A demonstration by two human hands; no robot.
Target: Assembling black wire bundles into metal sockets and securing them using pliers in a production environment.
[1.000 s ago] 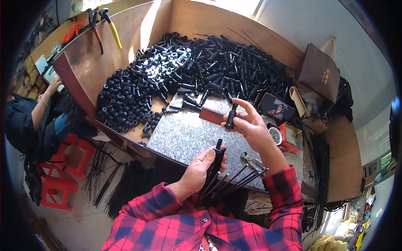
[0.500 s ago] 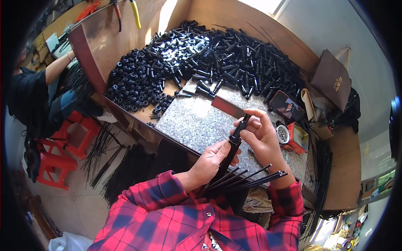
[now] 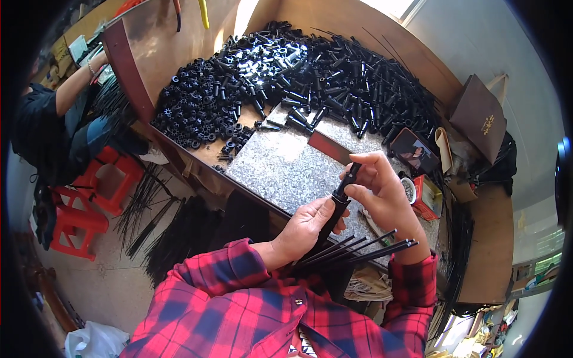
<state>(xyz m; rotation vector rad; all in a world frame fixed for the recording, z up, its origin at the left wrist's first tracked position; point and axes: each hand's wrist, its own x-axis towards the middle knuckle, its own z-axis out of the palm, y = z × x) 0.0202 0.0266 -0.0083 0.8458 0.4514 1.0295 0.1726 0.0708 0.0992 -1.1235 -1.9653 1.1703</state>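
Observation:
My left hand (image 3: 307, 225) is wrapped round a black tube (image 3: 335, 216) that slants up and away from my lap. My right hand (image 3: 377, 182) pinches a narrower black stepped fitting (image 3: 351, 174) at the tube's upper end, with thumb and fingers around it. The two parts are in line, but whether they are joined is hard to see. Just beyond my right fingertips is a flat, dark reddish rectangular piece (image 3: 328, 147); I cannot tell if they touch. Several thin black rods (image 3: 373, 252) stick out below my hands, passing in front of my right wrist.
Speckled stone slab (image 3: 271, 170) under my hands; behind it, a heap of black tubular parts (image 3: 334, 71) and small black rings (image 3: 191, 110). At right are a phone (image 3: 415, 150), a red box (image 3: 427, 197) and a brown bag (image 3: 479, 119). A co-worker (image 3: 42, 128) and red stools (image 3: 77, 224) are at left.
The whole view has shifted slightly, moving the bench up and right in the picture. Both hands keep their hold on the tube and fitting. The co-worker's arm has moved slightly.

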